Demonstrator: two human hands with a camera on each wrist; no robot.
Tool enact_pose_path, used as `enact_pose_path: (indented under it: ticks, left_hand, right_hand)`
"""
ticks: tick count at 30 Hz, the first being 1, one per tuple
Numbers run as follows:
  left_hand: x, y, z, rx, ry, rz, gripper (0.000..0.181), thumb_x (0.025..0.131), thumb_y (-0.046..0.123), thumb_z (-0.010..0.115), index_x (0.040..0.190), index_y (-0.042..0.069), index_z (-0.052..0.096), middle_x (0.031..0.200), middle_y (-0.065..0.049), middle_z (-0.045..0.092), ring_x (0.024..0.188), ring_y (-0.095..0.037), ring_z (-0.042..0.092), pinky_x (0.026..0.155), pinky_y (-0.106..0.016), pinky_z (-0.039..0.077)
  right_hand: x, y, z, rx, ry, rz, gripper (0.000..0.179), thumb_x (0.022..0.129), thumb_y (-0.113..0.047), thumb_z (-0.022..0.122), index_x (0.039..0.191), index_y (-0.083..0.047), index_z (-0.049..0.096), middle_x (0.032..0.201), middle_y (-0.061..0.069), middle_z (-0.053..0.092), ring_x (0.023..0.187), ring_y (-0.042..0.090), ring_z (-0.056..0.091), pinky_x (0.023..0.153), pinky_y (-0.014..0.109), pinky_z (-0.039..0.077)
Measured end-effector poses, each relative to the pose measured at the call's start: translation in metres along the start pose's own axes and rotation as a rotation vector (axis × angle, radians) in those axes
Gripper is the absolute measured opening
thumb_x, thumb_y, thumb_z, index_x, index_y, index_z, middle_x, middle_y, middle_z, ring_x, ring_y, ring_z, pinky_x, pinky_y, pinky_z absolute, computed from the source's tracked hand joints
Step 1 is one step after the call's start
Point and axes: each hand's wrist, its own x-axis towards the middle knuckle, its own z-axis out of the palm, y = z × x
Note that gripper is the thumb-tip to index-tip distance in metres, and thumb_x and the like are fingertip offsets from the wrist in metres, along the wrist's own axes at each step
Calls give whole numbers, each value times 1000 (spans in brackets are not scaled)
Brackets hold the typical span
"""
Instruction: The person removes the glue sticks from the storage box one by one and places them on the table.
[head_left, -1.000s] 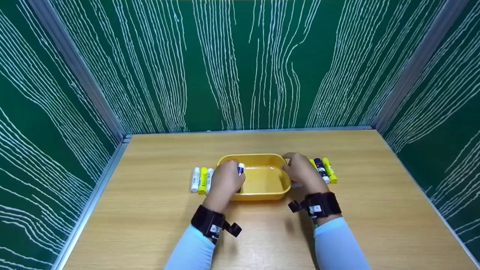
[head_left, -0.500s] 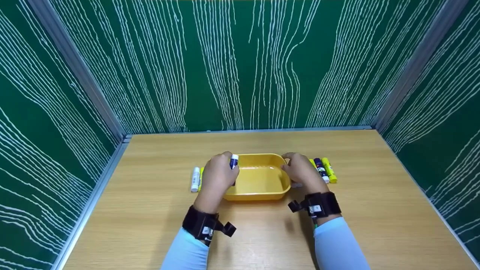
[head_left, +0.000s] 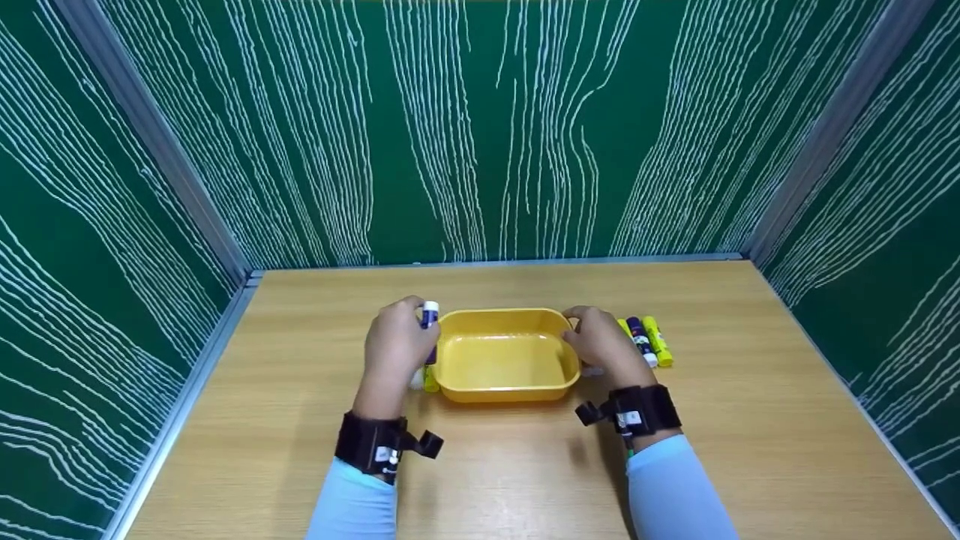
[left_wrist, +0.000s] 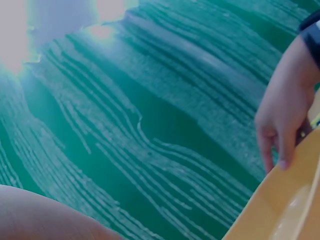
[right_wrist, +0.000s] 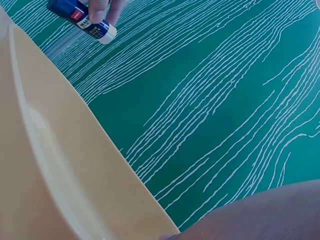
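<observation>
A blue glue stick (head_left: 430,315) with a white cap is pinched in my left hand (head_left: 394,341), just off the left end of the yellow plastic tray (head_left: 510,360). In the right wrist view the label of this glue stick (right_wrist: 82,20) shows, with fingertips on it near the white end. My right hand (head_left: 604,341) grips the tray's right rim; the left wrist view shows the thumb of that hand (left_wrist: 287,115) over the rim. Inside the tray nothing is seen. Below my left hand, a yellow glue stick (head_left: 430,379) and a white one (head_left: 417,379) are partly hidden.
Right of the tray lie a blue glue stick (head_left: 641,341) and a yellow one (head_left: 658,342), with another yellow one (head_left: 624,326) partly behind my right hand. The wooden table (head_left: 510,465) is bounded by green panels (head_left: 502,135) with white wavy lines.
My left hand has lifted the blue glue stick out of the tray's left part and carried it left, past the rim. My right hand has stayed on the right rim.
</observation>
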Motion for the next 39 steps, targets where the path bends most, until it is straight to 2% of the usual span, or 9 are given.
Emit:
enact_pose_path:
  ticks: [4,7,16,21,24,27,31,35,39]
  left_hand:
    - [7,-14,-10,19,21,14,50,106,21,78,153,5,68,133,-16,79,103,-27,78,91,-43,69]
    - [11,-25,-16,25,15,-20,52,107,20,77,156,7,66,135,-17,78,104,-28,78,90,-42,69]
    - [22,-50,-24,57,7,-112,53,108,21,77,158,9,65,152,-20,71,124,-36,75,108,-52,64]
    - [30,-66,-26,54,-7,-162,53,109,21,74,160,10,63,152,-20,71,121,-35,75,98,-47,65]
    - [35,-76,-25,65,-21,-187,54,109,21,72,160,9,63,150,-21,71,120,-35,75,92,-44,65]
    - [39,-85,-21,77,-37,-214,53,109,20,72,160,8,63,151,-22,70,124,-36,72,96,-46,63]
    - [45,-96,-15,112,-50,-233,51,108,17,70,156,2,64,150,-24,70,129,-40,71,104,-53,60]
    - [48,-105,-9,137,-52,-242,51,105,15,71,153,-2,65,143,-26,73,126,-41,72,102,-54,61]
    - [50,-108,-4,131,-66,-256,51,106,17,71,153,-2,65,143,-25,73,127,-40,72,104,-54,60]
  right_hand:
    - [-2,-1,0,-27,16,-35,53,117,-21,63,168,-8,54,121,17,70,98,27,68,76,30,57]
    - [-1,-1,0,-33,20,-44,53,118,-22,63,167,-8,54,120,16,71,97,26,68,75,31,56]
    - [-1,-1,-1,-2,-4,4,53,118,-22,63,169,-10,52,127,19,71,105,30,70,81,32,60]
    - [6,5,0,22,-17,5,55,118,-25,63,170,-11,51,126,18,70,105,30,69,81,32,61]
    - [0,-2,-1,25,-18,44,54,118,-22,62,170,-13,50,130,18,69,110,32,69,85,32,61]
    - [1,-1,0,22,-15,42,54,119,-22,61,171,-13,50,130,18,69,109,31,69,83,31,61]
    - [0,0,-1,-7,2,-11,52,118,-22,62,169,-10,53,123,18,71,98,27,69,75,29,58]
    - [-1,2,0,-24,19,-55,51,117,-22,64,166,-9,56,113,17,71,87,25,69,69,30,56]
    - [1,2,0,-18,19,-58,50,117,-21,63,166,-8,57,113,17,71,88,24,69,69,30,56]
